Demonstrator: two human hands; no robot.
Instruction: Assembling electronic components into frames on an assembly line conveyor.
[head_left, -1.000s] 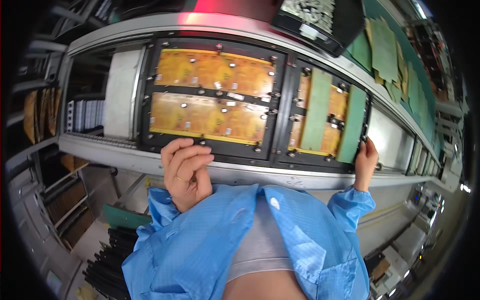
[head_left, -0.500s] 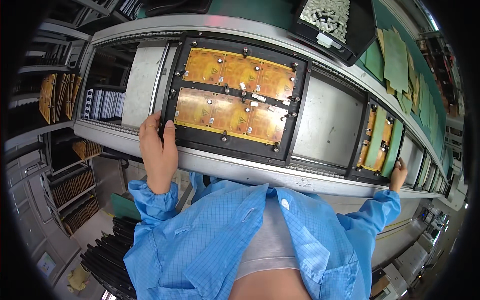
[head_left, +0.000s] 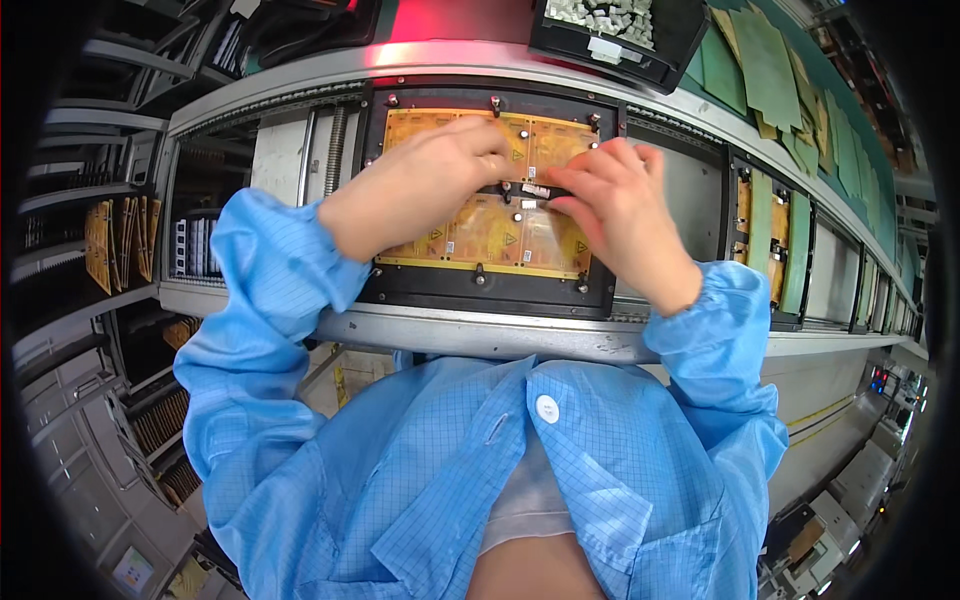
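A black frame fixture (head_left: 440,292) carries two rows of yellow-orange circuit boards (head_left: 480,236), held by black clamps. My left hand (head_left: 430,180) bends over the upper row with its fingers curled in a pinch; what lies between the fingertips is hidden. My right hand (head_left: 620,205) comes in from the right, its thumb and forefinger parted around the end of a small white connector (head_left: 537,190) in the gap between the rows. Another white piece (head_left: 528,205) lies just below that one, near the right thumb.
The fixture sits on a metal conveyor rail (head_left: 480,338). A second fixture with green strips (head_left: 795,255) stands on the line at right. Beyond the rail are a black bin (head_left: 600,50) of white parts and green sheets (head_left: 765,70). Racked boards (head_left: 120,238) stand at left.
Both hands have left the fixture edges, the left from the near left corner and the right from the second fixture, and come over the boards. A red glow at the far rail has grown stronger.
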